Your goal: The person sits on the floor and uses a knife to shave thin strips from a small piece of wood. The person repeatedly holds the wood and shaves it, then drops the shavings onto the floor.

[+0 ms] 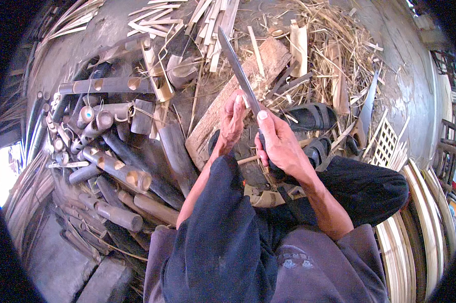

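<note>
Currently, status by item:

Right hand (pixel 281 146): clenched around the handle of a long knife (pixel 238 70), thumb laid along the back of the blade; the blade points up and away from the body.

Left hand (pixel 232 118): fingers pinched on a thin bamboo sliver (pixel 245 99) held against the blade's edge, just left of it.

Work position: both hands meet above the knees, over a wooden block (pixel 228 101) lying on the ground.

Done, as judged: plenty of stock looks already processed. Split strips (pixel 213 20) lie in a heap at the top, and pale shavings (pixel 334 55) litter the ground to the right.

Left, as judged: a large pile of uncut bamboo tubes (pixel 117 166) sits to the person's left, so much material remains. How far the sliver in hand is trimmed cannot be told.

Surroundings: two dark sandals (pixel 311 117) lie just beyond the right hand; a handsaw (pixel 364 118) rests further right; bent strips (pixel 415 242) are stacked at the lower right.
</note>
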